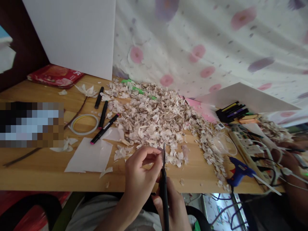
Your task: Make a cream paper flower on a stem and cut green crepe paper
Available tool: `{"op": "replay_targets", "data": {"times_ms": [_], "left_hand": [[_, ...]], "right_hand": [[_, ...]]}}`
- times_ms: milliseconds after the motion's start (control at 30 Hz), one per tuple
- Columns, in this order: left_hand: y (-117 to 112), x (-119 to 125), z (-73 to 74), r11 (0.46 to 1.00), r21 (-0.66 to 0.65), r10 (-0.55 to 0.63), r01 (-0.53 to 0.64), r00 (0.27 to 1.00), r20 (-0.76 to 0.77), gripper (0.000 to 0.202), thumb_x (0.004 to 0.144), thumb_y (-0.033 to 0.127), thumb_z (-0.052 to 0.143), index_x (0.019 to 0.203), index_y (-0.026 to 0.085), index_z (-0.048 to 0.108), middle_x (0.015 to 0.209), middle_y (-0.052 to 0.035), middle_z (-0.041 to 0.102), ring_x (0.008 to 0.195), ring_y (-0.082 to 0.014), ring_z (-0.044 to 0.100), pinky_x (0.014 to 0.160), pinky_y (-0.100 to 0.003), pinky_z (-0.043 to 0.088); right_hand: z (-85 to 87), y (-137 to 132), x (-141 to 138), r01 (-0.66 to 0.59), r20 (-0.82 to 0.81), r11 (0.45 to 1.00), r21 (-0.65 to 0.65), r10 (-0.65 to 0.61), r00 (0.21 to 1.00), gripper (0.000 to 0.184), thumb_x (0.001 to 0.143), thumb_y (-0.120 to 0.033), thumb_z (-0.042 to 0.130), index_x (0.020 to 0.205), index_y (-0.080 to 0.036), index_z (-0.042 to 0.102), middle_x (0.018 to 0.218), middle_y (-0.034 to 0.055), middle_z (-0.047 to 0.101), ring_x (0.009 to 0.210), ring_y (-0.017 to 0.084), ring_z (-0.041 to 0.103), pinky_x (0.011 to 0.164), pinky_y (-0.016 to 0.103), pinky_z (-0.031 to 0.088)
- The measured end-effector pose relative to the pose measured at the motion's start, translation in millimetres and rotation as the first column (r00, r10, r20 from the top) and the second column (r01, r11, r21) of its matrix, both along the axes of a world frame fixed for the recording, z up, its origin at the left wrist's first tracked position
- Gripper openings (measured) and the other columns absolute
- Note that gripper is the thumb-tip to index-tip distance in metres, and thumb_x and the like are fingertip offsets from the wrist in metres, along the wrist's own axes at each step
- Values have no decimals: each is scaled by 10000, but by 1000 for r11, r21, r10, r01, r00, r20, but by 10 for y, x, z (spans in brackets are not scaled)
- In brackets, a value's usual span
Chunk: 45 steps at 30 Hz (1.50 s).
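Observation:
My right hand (172, 205) is closed around black-handled scissors (164, 189), whose blades point away from me and look nearly together. Beside the blades, my left hand (143, 170) pinches thumb and forefinger together; what lies between the fingertips is too small to make out. Just beyond both hands spreads a large heap of whitish, curled paper-like scraps (156, 118). To the left lies a square white sheet (89, 157), with a black marker with pink ends (105, 129) close to its upper edge.
Two more dark markers (99, 98), a tape roll (95, 118) and a white paper flower (86, 90) on a stem lie left. A blue glue gun (240, 171) and a power strip (250, 154) with cables are right. Another person's arm (292, 173) shows at the right edge.

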State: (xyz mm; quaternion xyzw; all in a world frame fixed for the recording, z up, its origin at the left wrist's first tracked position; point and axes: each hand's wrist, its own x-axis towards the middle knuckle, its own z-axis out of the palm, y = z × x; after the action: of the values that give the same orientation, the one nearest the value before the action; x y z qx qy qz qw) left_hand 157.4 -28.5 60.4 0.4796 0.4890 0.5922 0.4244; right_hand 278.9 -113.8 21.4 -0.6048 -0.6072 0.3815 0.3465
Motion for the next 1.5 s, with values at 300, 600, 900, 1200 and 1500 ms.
{"op": "replay_targets", "data": {"times_ms": [300, 600, 900, 1200, 1500], "left_hand": [[11, -20, 12, 991, -118, -49, 60, 994, 100, 40, 823, 209, 667, 784, 203, 667, 755, 3, 723, 668, -129, 698, 617, -192, 579], [1, -53, 82, 968, -155, -186, 200, 978, 100, 25, 805, 206, 669, 783, 210, 680, 725, 3, 721, 635, -127, 697, 599, -190, 579], [-6, -58, 73, 947, -170, -262, 271, 962, 75, 54, 775, 172, 641, 788, 222, 656, 743, 5, 723, 655, -136, 708, 592, -196, 573], [-4, -71, 72, 937, -184, -294, 296, 955, 38, 71, 784, 165, 618, 815, 223, 644, 777, 2, 725, 681, -139, 714, 635, -215, 581], [9, -81, 65, 927, -219, -309, 306, 951, 22, 43, 799, 214, 614, 832, 212, 642, 802, -15, 727, 713, -150, 710, 657, -232, 579]], "right_hand": [[-70, -15, 111, 59, -12, 998, -13, -59, 998, 485, 904, -629, 553, 1092, -183, 584, 679, -22, 599, 560, 154, 568, 532, 225, 473], [225, -26, 282, 31, 228, 997, 75, -47, 973, 641, 890, -647, 570, 1364, -220, 509, 1194, 136, 707, 1064, 323, 691, 870, 366, 567], [269, 70, 332, -18, 283, 999, -30, 26, 959, 766, 831, -773, 519, 1284, -156, 531, 839, 86, 690, 774, 290, 697, 774, 364, 562], [292, 83, 305, -22, 275, 1000, -21, 27, 961, 638, 860, -707, 555, 1211, -173, 560, 886, 97, 729, 815, 288, 718, 735, 328, 568], [260, 65, 302, -35, 326, 993, 109, -2, 945, 544, 905, -623, 570, 1230, -188, 544, 1029, 125, 762, 926, 278, 744, 786, 301, 583]]}}
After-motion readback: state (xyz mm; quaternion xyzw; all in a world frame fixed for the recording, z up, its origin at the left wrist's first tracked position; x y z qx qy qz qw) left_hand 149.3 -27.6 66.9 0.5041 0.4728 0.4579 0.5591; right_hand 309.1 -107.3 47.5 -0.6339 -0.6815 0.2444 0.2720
